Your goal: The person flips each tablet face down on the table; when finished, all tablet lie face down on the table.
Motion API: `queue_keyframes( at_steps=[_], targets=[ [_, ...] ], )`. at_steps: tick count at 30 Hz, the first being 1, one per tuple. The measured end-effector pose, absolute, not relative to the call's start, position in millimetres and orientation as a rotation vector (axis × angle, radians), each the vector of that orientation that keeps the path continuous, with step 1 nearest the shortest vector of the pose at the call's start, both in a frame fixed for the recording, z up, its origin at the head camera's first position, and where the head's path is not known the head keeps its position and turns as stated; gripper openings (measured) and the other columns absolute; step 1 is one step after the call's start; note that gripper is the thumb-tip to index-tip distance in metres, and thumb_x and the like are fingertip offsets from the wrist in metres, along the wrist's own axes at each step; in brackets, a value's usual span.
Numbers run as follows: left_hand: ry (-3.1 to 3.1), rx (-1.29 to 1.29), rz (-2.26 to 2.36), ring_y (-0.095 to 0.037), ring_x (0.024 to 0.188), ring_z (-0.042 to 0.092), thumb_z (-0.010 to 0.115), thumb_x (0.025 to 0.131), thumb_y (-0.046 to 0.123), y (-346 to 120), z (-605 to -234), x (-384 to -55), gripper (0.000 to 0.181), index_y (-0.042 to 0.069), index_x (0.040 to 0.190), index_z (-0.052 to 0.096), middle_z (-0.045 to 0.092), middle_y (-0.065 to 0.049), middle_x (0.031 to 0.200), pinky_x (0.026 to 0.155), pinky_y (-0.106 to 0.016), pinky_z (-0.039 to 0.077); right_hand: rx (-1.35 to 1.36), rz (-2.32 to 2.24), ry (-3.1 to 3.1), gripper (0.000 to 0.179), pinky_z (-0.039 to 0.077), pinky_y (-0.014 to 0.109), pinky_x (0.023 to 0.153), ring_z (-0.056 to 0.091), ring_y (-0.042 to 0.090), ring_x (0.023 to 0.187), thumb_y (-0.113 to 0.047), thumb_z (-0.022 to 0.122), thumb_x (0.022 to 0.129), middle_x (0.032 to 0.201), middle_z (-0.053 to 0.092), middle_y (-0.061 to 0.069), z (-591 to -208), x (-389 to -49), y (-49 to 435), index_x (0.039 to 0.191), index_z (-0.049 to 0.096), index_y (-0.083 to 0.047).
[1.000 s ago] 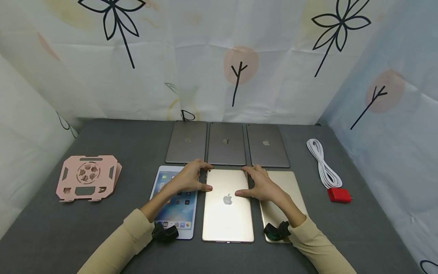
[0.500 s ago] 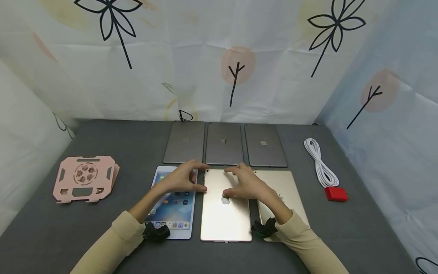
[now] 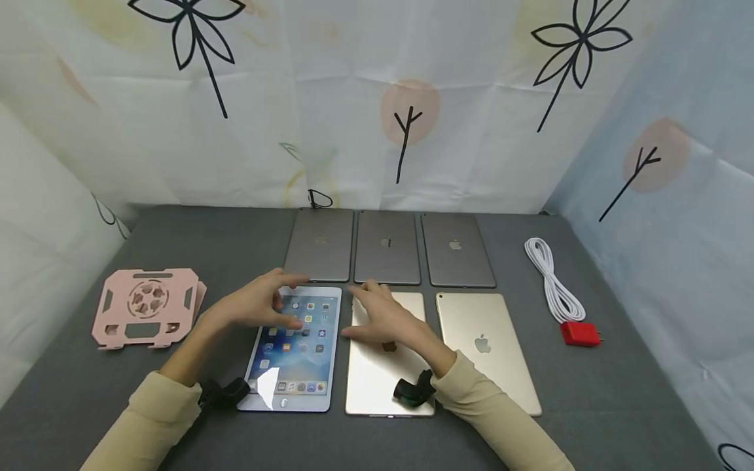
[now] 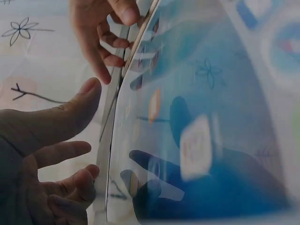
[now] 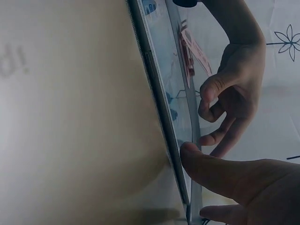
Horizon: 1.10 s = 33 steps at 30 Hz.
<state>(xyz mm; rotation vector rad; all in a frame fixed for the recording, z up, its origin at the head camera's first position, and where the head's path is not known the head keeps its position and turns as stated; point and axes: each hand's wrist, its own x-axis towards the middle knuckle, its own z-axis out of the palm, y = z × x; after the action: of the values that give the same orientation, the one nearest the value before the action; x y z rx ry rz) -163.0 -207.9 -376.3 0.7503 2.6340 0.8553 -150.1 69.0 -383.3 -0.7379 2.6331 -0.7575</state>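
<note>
A white tablet (image 3: 303,356) with a lit screen lies face up at the front left. My left hand (image 3: 259,304) hangs over its upper left part, thumb and fingers apart; the left wrist view shows this hand (image 4: 51,136) mirrored in the glossy screen (image 4: 220,117). Beside it lies a gold tablet (image 3: 379,386), back up. Over that one's upper half is my right hand (image 3: 383,317), fingers reaching toward its left edge. Neither hand holds anything, and whether the right thumb touches the gold edge I cannot tell. To the right lies a second gold tablet (image 3: 503,366).
Behind the front row lie three grey tablets (image 3: 387,252), backs up. A pink folding stand (image 3: 147,307) sits at the left. On the right are a coiled white cable (image 3: 554,278) and a red charger plug (image 3: 580,334). A patterned cloth (image 3: 353,98) hangs behind the grey table.
Both hands have moved left: the left one from between the white and middle gold tablets to over the screen, the right across the middle gold tablet, uncovering the right gold one.
</note>
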Motion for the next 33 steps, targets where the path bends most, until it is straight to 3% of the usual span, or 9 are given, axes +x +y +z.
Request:
queue_keyframes(
  at_steps=[10,19,26,30,33],
  targets=[
    [2.683,0.6,0.805,-0.017,0.083,0.048,0.094,0.072,0.029,-238,-387,-159,0.093,-0.003,0.148,0.049,0.047,-0.028,0.127,0.067,-0.025,0.04,-0.731,-0.724,2.608,0.088,0.044,0.05,0.105,0.041,0.033,0.126,-0.04,0.082,0.086,0.146,0.043,0.017,-393,-162,60,0.157,0.04,-0.008],
    [2.742,0.549,0.847,-0.016,0.079,0.047,0.097,0.067,0.026,-239,-396,-161,0.092,-0.002,0.143,0.054,0.053,-0.025,0.12,0.067,-0.026,0.038,-0.66,-0.801,2.551,0.086,0.039,0.055,0.112,0.035,0.036,0.136,-0.029,0.083,0.086,0.153,0.04,0.017,-395,-165,55,0.157,0.04,-0.008],
    [2.755,0.506,0.834,-0.019,0.08,0.05,0.098,0.065,0.024,-237,-396,-162,0.092,-0.003,0.141,0.055,0.057,-0.026,0.117,0.068,-0.029,0.04,-0.51,-1.031,2.426,0.081,0.034,0.058,0.113,0.031,0.035,0.134,-0.017,0.081,0.087,0.153,0.038,0.017,-397,-166,52,0.157,0.041,-0.008],
    [2.751,0.482,0.84,-0.018,0.079,0.05,0.098,0.065,0.024,-236,-396,-162,0.091,-0.003,0.141,0.055,0.058,-0.024,0.115,0.067,-0.029,0.04,-0.41,-1.218,2.306,0.075,0.035,0.049,0.108,0.031,0.03,0.125,-0.012,0.078,0.088,0.145,0.043,0.016,-398,-169,53,0.155,0.043,-0.006],
    [2.735,0.463,0.85,-0.018,0.078,0.05,0.097,0.066,0.024,-236,-395,-161,0.091,-0.003,0.141,0.054,0.057,-0.023,0.115,0.066,-0.029,0.039,-0.406,-1.356,2.217,0.073,0.035,0.038,0.096,0.036,0.024,0.114,-0.007,0.075,0.089,0.136,0.049,0.015,-399,-171,53,0.154,0.043,-0.002]
  ],
)
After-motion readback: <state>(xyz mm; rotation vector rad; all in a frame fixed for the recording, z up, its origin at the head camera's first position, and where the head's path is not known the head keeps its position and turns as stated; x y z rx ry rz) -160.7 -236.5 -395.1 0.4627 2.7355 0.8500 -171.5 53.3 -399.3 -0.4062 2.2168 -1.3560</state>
